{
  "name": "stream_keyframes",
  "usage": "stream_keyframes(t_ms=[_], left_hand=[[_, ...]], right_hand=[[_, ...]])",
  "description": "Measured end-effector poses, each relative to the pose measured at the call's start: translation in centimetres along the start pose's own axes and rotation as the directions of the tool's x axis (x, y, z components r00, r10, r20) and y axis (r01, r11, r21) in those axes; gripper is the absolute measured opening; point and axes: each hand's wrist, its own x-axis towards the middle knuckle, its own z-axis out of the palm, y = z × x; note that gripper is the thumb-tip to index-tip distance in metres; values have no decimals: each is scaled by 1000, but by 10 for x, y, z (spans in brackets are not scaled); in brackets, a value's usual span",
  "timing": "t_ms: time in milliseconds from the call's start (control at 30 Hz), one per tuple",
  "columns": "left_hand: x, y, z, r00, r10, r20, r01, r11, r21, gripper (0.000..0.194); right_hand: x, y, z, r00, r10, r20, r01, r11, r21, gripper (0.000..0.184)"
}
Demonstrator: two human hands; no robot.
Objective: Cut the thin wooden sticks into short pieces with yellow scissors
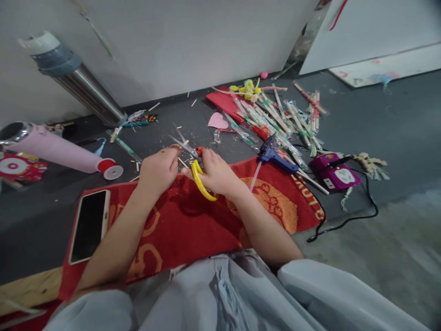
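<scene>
My right hand [215, 172] is closed around a pair of scissors [187, 146] with a yellow and a red handle. The blades stand apart and point to the far left, close to the fingertips of my left hand [160, 168]. The left fingers are pinched together; what they hold, if anything, is hidden. A thin pale stick [182, 162] shows just below the blades, between the hands, and I cannot tell whether a finger touches it. Both hands are above the far edge of a red towel [193, 225], near small pale scraps on the dark table.
Bundled wrapped sticks [272, 115] lie at the right, behind a blue glue gun [275, 156] and a purple power strip [334, 170] with a black cable. At the left are a phone [89, 225], a pink tumbler [58, 147], a ribbon spool [112, 169] and a steel flask [86, 87].
</scene>
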Motion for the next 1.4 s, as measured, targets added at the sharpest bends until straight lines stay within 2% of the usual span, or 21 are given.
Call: stream_keyframes(t_ms=[233, 400, 567, 667, 833, 1100, 1400], left_hand=[[-2, 2, 2, 999, -34, -37, 38, 995, 91, 29], [-2, -2, -2, 993, -67, -102, 74, 995, 73, 25], [0, -3, -10, 993, -99, -70, 104, 992, 70, 23], [1, -4, -12, 997, -73, -27, 76, 991, 111, 26], [-1, -5, -6, 1000, 9, -15, -7, 990, 141, 28], [-5, -16, 4, 992, 124, -35, -117, 980, 161, 34], [-6, -15, 7, 993, 112, -36, -104, 981, 166, 33]], right_hand=[[1, -11, -3, 990, 128, 65, -126, 991, -42, 52], [2, -17, -2, 977, 197, 80, -189, 977, -103, 48], [1, -18, 0, 976, 204, 78, -192, 972, -136, 51], [0, -15, 2, 984, 169, 58, -161, 979, -125, 56], [-2, -13, 2, 992, 125, 12, -124, 988, -94, 59], [-2, -15, 3, 987, 155, 30, -152, 985, -87, 56], [-1, -17, -2, 976, 205, 68, -195, 973, -125, 56]])
